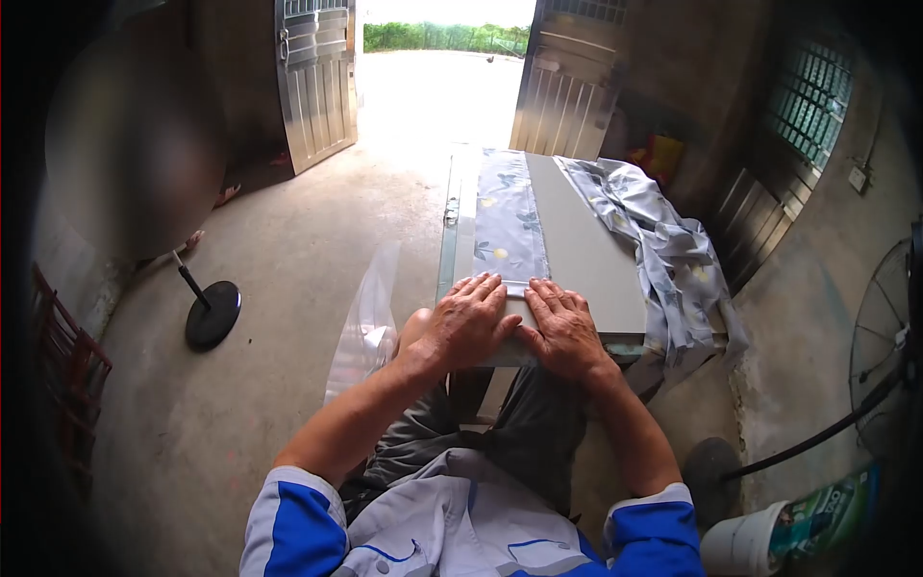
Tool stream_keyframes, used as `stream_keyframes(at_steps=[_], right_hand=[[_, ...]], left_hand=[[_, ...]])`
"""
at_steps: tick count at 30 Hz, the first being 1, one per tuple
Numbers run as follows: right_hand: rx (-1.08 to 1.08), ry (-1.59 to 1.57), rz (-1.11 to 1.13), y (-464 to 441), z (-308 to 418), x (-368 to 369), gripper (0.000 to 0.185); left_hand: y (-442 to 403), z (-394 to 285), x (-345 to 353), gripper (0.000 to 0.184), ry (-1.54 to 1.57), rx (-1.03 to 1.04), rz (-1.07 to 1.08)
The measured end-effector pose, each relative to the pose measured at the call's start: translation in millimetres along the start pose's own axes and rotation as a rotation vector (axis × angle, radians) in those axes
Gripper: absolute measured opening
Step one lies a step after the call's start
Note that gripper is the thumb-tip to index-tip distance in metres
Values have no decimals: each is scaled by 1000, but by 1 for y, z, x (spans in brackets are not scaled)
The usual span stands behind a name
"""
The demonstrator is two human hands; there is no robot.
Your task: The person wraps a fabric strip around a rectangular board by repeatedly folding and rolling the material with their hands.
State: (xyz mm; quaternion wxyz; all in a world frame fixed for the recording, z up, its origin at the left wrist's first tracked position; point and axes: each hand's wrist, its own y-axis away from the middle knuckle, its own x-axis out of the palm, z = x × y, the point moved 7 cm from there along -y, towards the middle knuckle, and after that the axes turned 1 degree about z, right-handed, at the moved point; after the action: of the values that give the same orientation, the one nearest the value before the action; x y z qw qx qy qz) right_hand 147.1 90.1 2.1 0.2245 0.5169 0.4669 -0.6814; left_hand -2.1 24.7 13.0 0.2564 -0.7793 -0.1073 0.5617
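Observation:
A long strip of pale grey fabric with a yellow and dark leaf print (505, 212) lies flat along the left part of the table (588, 236). Its near end, at the table's front edge, shows a narrow white folded band (516, 288). My left hand (471, 319) rests on the left side of this end, fingers stretched out and flat. On the right side lies my right hand (565, 327), also flat with fingers extended. Both thumbs point inward, almost meeting. What is under the palms is hidden. More of the printed fabric (663, 240) sits crumpled on the table's right side.
Clear plastic sheeting (368, 322) hangs left of my knee. A round black stand base (212, 315) is on the floor at left, near another person's foot (228, 195). At right are a fan (880, 346) and a white bucket (740, 543). Metal doors (317, 87) stand ajar ahead.

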Motion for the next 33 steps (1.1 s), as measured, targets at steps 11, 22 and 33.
stream_keyframes(at_steps=[11, 22, 33], right_hand=[[-9, 35, -35, -4, -7, 9, 73], [-81, 96, -81, -10, -12, 14, 61], [68, 193, 147, -21, -22, 23, 80]], left_hand=[[-2, 9, 12, 56, -22, 71, -54], [-11, 24, 32, 42, -84, 240, -51], [-16, 18, 20, 62, -79, -16, 169]])
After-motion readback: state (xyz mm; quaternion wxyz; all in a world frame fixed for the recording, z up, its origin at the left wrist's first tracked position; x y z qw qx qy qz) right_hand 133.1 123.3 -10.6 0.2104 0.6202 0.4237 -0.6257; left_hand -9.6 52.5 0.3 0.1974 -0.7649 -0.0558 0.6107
